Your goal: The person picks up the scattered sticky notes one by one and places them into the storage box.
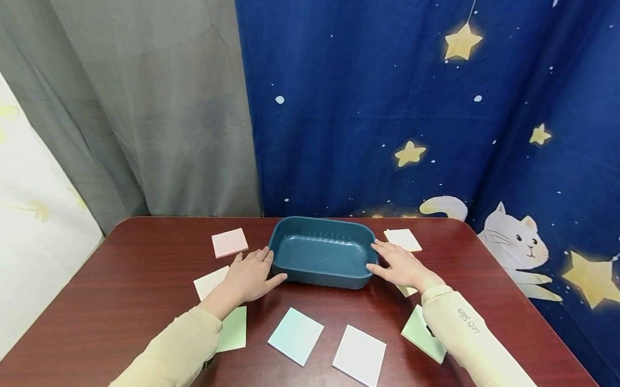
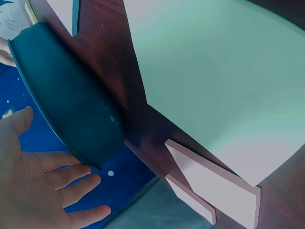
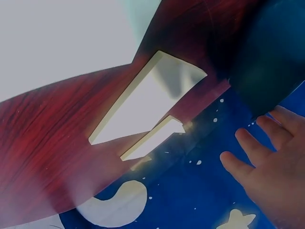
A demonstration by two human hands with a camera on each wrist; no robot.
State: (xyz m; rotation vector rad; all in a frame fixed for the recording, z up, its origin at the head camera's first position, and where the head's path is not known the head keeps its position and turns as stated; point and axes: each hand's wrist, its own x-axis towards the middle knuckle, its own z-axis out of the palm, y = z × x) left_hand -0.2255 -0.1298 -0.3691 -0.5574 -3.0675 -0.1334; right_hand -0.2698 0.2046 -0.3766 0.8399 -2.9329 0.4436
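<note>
A dark teal rectangular plastic bin stands upright toward the far side of the table. My left hand lies at its left end, fingers extended and fingertips right at the wall. At the right end is my right hand, its straight fingers reaching the rim. In the left wrist view, the left hand has spread fingers against the outer side of the bin. The right wrist view shows the right hand with loosely straight fingers by the bin's edge. Nothing is visible inside the bin.
Square sticky-note pads surround the bin: pink, pale and green at left, light blue and white in front, green and cream at right. Another, mostly hidden, lies under my right hand. Curtains hang behind the reddish-brown table.
</note>
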